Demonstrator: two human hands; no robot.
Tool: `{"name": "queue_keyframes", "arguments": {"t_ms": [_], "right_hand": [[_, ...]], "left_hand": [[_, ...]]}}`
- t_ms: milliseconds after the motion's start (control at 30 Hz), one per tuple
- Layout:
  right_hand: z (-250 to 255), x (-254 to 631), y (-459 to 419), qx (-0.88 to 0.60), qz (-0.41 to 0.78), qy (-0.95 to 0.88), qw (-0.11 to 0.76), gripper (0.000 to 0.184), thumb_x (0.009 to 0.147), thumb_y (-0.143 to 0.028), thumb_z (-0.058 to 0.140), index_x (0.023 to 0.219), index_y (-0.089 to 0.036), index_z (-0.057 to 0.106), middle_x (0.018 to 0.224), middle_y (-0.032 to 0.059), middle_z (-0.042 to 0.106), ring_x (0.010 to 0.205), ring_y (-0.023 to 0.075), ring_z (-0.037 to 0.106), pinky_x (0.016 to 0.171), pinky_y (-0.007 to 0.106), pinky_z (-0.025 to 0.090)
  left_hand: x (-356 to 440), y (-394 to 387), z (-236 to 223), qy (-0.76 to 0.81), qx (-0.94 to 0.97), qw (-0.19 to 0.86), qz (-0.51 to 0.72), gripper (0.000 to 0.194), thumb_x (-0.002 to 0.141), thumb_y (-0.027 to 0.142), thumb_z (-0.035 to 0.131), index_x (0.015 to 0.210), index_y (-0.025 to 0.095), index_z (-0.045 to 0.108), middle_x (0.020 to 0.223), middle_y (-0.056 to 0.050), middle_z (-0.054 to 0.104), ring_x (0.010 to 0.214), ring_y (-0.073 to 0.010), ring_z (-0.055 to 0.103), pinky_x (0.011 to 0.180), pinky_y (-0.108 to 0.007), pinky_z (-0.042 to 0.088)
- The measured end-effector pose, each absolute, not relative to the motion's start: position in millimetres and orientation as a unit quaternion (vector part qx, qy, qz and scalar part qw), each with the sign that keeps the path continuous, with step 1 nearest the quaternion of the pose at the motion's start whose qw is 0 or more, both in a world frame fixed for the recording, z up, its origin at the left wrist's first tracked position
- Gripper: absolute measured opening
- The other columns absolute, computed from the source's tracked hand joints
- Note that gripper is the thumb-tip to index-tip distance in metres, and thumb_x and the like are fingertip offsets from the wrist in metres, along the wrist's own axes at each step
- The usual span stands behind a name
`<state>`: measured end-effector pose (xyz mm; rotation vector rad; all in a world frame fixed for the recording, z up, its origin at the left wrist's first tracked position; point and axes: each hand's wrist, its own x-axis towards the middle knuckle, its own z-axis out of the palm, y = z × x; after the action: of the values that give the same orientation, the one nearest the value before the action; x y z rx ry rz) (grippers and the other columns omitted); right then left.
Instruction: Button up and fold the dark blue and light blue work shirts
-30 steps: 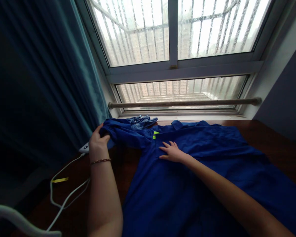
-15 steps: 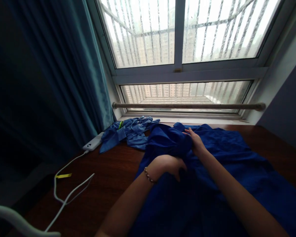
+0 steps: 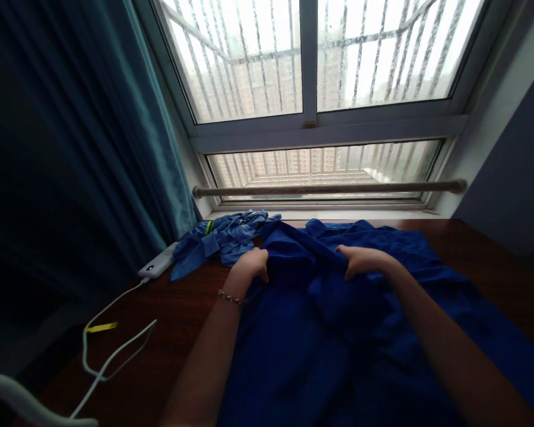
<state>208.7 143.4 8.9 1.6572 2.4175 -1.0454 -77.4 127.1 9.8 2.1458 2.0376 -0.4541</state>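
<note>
A large dark blue garment (image 3: 289,338) is spread over the wooden surface in front of me, wrinkled, its lower part in shadow. My left hand (image 3: 251,263), with a beaded bracelet at the wrist, pinches the garment's left edge. My right hand (image 3: 362,261) grips a fold of it farther right, thumb and fingers closed on the cloth. Between the two hands the fabric is lifted into a raised fold. A second stretch of the blue cloth lies flat to the right. Past my left hand rests a crumpled lighter blue cloth (image 3: 231,234) with a yellow-green stripe.
A white power bank (image 3: 159,261) with a white cable (image 3: 111,292) and yellow tag lies at the left, beside a blue curtain (image 3: 160,160). Behind the brown wooden surface (image 3: 182,332) run a rail (image 3: 329,190) and a barred window.
My hands have moved apart: the left went left to the garment's edge, the right turned and shifted slightly. The bunched cloth between them is now spread wider. The view has shifted a little.
</note>
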Motion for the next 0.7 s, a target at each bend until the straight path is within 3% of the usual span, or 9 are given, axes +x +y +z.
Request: {"name": "queue_keyframes", "arguments": {"t_ms": [67, 167, 233, 333, 400, 500, 600, 700], "right_hand": [[28.1, 235.2, 162.1, 0.541, -0.327, 0.774, -0.037, 0.067, 0.058, -0.018, 0.066, 0.121, -0.018, 0.043, 0.098, 0.0071, 0.060, 0.079, 0.0208, 0.059, 0.058, 0.023, 0.047], [51.5, 281.2, 195.1, 0.613, -0.262, 0.743, -0.066, 0.048, 0.065, -0.024, 0.064, 0.111, -0.020, 0.052, 0.094, 0.0054, 0.062, 0.081, 0.0221, 0.060, 0.065, 0.027, 0.047], [55.6, 306.6, 211.2, 0.726, -0.101, 0.675, -0.088, 0.042, 0.067, -0.024, 0.063, 0.107, -0.013, 0.056, 0.099, 0.0132, 0.060, 0.092, 0.0295, 0.056, 0.074, 0.035, 0.045], [38.5, 330.1, 222.1, 0.789, 0.075, 0.595, -0.134, 0.047, 0.076, -0.027, 0.054, 0.118, -0.006, 0.045, 0.117, 0.0244, 0.047, 0.112, 0.0399, 0.040, 0.084, 0.052, 0.035], [14.6, 339.1, 224.7, 0.793, 0.064, 0.593, -0.127, 0.053, 0.076, -0.035, 0.053, 0.120, -0.007, 0.043, 0.116, 0.0236, 0.048, 0.109, 0.0387, 0.043, 0.083, 0.051, 0.037], [-26.0, 350.4, 226.6, 0.809, -0.050, 0.582, -0.063, 0.062, 0.066, -0.048, 0.062, 0.112, -0.006, 0.050, 0.104, 0.0224, 0.056, 0.098, 0.0355, 0.052, 0.076, 0.042, 0.044], [-55.6, 361.3, 225.4, 0.816, -0.089, 0.570, -0.042, 0.060, 0.063, -0.052, 0.063, 0.104, -0.008, 0.057, 0.099, 0.0211, 0.058, 0.095, 0.0355, 0.054, 0.075, 0.041, 0.045], [-69.0, 369.7, 221.8, 0.833, -0.083, 0.543, -0.066, 0.064, 0.062, -0.056, 0.061, 0.105, -0.009, 0.057, 0.102, 0.0225, 0.057, 0.098, 0.0379, 0.052, 0.077, 0.047, 0.042]], "left_hand": [[-77.7, 136.4, -4.9, 0.689, 0.698, 0.092, -0.172, 0.061, 0.043, 0.023, 0.078, 0.101, 0.013, 0.059, 0.106, -0.014, 0.060, 0.092, -0.0259, 0.059, 0.071, -0.025, 0.047], [-78.9, 146.0, -20.7, 0.698, 0.688, 0.094, -0.176, 0.045, 0.055, 0.021, 0.070, 0.098, 0.011, 0.060, 0.104, -0.016, 0.061, 0.091, -0.0273, 0.059, 0.071, -0.029, 0.048], [-81.9, 149.8, -25.1, 0.705, 0.687, 0.076, -0.159, 0.043, 0.061, 0.021, 0.063, 0.101, 0.010, 0.059, 0.106, -0.019, 0.059, 0.093, -0.0289, 0.058, 0.071, -0.032, 0.047], [-86.4, 152.1, -26.5, 0.705, 0.690, 0.073, -0.145, 0.040, 0.059, 0.017, 0.061, 0.098, 0.010, 0.059, 0.103, -0.020, 0.060, 0.090, -0.0292, 0.059, 0.068, -0.032, 0.047], [-87.6, 151.9, -26.0, 0.694, 0.701, 0.086, -0.140, 0.033, 0.056, 0.014, 0.060, 0.088, 0.012, 0.062, 0.095, -0.017, 0.063, 0.083, -0.0269, 0.060, 0.064, -0.030, 0.046], [-89.2, 150.0, -22.8, 0.666, 0.726, 0.115, -0.128, 0.019, 0.055, 0.015, 0.057, 0.073, 0.015, 0.062, 0.078, -0.007, 0.064, 0.071, -0.0199, 0.059, 0.058, -0.024, 0.042], [-94.9, 146.2, -15.0, 0.613, 0.760, 0.186, -0.112, 0.007, 0.057, 0.021, 0.057, 0.061, 0.016, 0.057, 0.059, 0.002, 0.056, 0.056, -0.0128, 0.052, 0.050, -0.020, 0.036], [-100.8, 139.4, -3.1, 0.523, 0.792, 0.301, -0.089, 0.014, 0.058, 0.028, 0.059, 0.057, 0.015, 0.054, 0.050, 0.005, 0.047, 0.049, -0.0094, 0.044, 0.047, -0.019, 0.032]]}}
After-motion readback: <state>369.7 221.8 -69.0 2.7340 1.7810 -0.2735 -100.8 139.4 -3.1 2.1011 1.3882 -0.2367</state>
